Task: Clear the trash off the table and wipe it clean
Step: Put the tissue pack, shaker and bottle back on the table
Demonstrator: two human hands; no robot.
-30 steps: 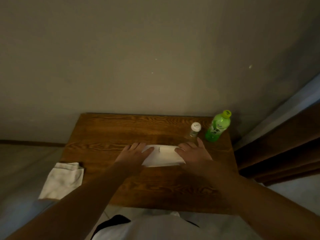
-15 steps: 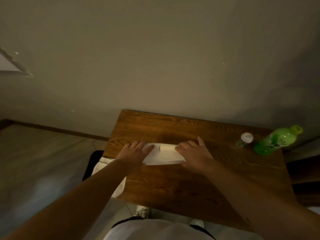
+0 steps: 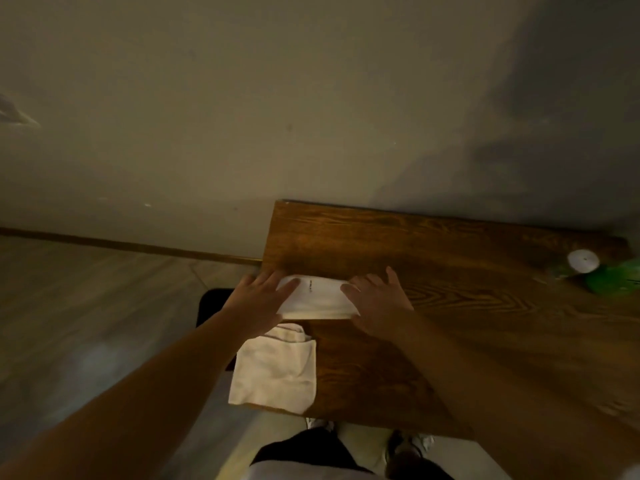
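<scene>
A white folded paper (image 3: 317, 297) lies flat on the brown wooden table (image 3: 433, 258), at its left edge. My left hand (image 3: 259, 299) presses flat on the paper's left end, thumb on top, and reaches past the table edge. My right hand (image 3: 377, 299) presses flat on the paper's right end. A white cloth (image 3: 277, 368) lies at the table's front left corner and hangs over the edge. At the far right stand a small jar with a white cap (image 3: 583, 261) and a green bottle (image 3: 616, 280), which the frame cuts off.
A dark bin (image 3: 213, 303) sits on the floor just left of the table, below my left hand. The table's far side is against a plain wall. My legs and shoes (image 3: 408, 445) are at the front edge. Grey floor stretches to the left.
Both hands have slid the white paper leftward across the table to its left edge. The view has turned left, so the bottle and jar now sit at the right border.
</scene>
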